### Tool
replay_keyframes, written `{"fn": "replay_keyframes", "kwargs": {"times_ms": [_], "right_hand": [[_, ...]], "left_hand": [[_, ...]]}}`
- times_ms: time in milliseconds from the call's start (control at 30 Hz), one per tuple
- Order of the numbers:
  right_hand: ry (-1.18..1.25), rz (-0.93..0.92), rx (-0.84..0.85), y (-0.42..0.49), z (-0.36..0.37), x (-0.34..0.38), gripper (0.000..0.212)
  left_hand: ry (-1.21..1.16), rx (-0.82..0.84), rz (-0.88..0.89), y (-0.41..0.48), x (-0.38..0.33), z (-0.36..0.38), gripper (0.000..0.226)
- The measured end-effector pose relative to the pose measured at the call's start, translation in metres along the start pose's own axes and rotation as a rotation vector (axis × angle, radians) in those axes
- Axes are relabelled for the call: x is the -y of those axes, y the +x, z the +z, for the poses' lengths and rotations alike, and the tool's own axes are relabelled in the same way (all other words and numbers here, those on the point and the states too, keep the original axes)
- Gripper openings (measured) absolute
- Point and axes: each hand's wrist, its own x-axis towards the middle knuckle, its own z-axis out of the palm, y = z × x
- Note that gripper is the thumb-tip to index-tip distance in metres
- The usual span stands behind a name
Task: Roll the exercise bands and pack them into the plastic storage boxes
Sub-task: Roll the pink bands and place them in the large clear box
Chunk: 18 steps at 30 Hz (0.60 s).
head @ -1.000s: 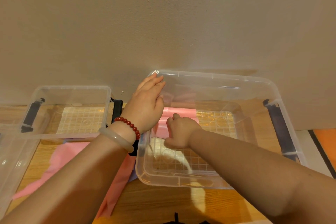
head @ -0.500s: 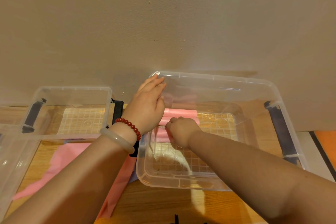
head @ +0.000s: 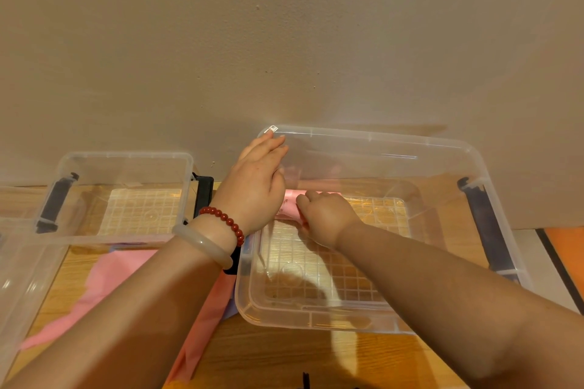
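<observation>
Where your right hand point(head: 325, 218) is: inside the larger clear box point(head: 319, 324), low over the far-left part of its floor.
Right fingers: curled down, knuckles up, closed on the rolled pink band point(head: 289, 203); the fingertips are hidden from you.
Rolled pink band: on the box floor near the far-left corner, mostly covered by your two hands.
Left hand point(head: 256, 186): laid on the left wall of that same box, fingers straight and pressed together, tips at the far-left corner of the rim.
Left wrist: red bead bracelet point(head: 225, 222), with the pale bangle point(head: 202, 243) just behind it.
Smaller clear box point(head: 126, 155): to your left, apart from the larger one, grid floor showing.
Loose pink bands point(head: 120, 275): flat on the wooden table point(head: 284, 357) between the boxes, running under your left forearm.
Black latch point(head: 486, 224): on the larger box's right end.
</observation>
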Motion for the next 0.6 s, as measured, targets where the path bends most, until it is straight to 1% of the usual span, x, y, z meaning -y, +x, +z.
{"fn": "replay_keyframes", "kwargs": {"times_ms": [133,200,333,500,600], "right_hand": [[-0.027,-0.105,-0.036,-0.001,0.000,0.005,0.028],[-0.035,-0.129,-0.018,0.000,0.002,0.008,0.027],[-0.083,-0.122,0.072,0.000,0.011,0.015,0.027],[-0.037,-0.088,0.119,0.004,0.022,0.015,0.024],[0.001,-0.056,0.126,0.006,0.024,0.017,0.027]], "left_hand": [[0.005,0.003,-0.006,0.000,-0.001,0.000,0.044],[0.012,0.000,-0.001,0.000,-0.002,0.000,0.043],[0.013,0.001,0.004,0.000,-0.001,0.000,0.044],[0.011,-0.003,0.007,0.000,0.001,0.001,0.043],[0.010,-0.006,0.012,0.000,0.001,0.002,0.043]]}}
